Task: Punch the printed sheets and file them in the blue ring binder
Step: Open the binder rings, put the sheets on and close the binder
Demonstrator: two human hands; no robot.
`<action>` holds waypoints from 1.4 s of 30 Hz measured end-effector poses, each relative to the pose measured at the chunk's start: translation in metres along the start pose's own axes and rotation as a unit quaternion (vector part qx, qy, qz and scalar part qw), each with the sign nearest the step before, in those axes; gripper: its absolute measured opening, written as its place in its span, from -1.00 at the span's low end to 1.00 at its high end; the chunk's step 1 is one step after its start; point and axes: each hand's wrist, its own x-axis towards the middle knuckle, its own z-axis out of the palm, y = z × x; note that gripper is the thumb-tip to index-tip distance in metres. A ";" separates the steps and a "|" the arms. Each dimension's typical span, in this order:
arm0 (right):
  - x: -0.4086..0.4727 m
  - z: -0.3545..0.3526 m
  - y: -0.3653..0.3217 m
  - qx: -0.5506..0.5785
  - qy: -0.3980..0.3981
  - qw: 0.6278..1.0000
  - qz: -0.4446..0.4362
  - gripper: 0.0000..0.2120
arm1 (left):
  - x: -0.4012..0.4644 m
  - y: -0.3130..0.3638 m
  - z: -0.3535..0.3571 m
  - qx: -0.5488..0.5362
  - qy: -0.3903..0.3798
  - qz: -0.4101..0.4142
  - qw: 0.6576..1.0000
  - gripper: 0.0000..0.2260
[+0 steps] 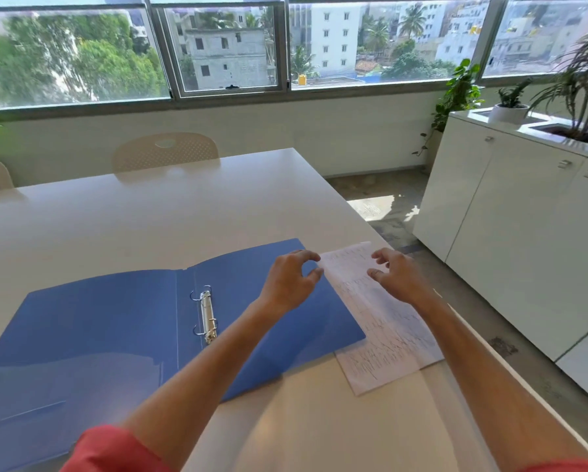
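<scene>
Early stage, by my read. Blue ring binder (122, 321) lies open flat near the table's (149, 212) front edge, rings (205, 313) empty and looking parted. Nothing is filed. No hole punch in sight, and I can't tell if the printed sheets (384, 321) are punched. Sheets sit along the table's right edge, their left margin tucked under the binder's right cover.

Left hand (291, 281) hovers over that cover's far corner, fingers curled, holding nothing. Right hand (396, 275) is over the sheets' far end, fingers bent and loose; contact unclear, no real grasp. Punching and filing remain.
</scene>
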 end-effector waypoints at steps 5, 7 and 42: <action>0.007 -0.002 0.011 -0.035 -0.013 0.999 0.009 -0.58 | 0.024 0.001 0.025 0.046 -0.049 0.013 0.998 -0.65; 0.011 -0.003 0.010 -0.057 -0.017 0.998 0.002 -0.56 | 0.031 0.001 0.037 0.069 -0.068 0.019 0.995 -0.58; 0.079 0.003 0.012 0.148 0.021 0.972 0.180 -0.40 | 0.042 -0.022 0.097 0.207 -0.111 0.014 0.972 -0.34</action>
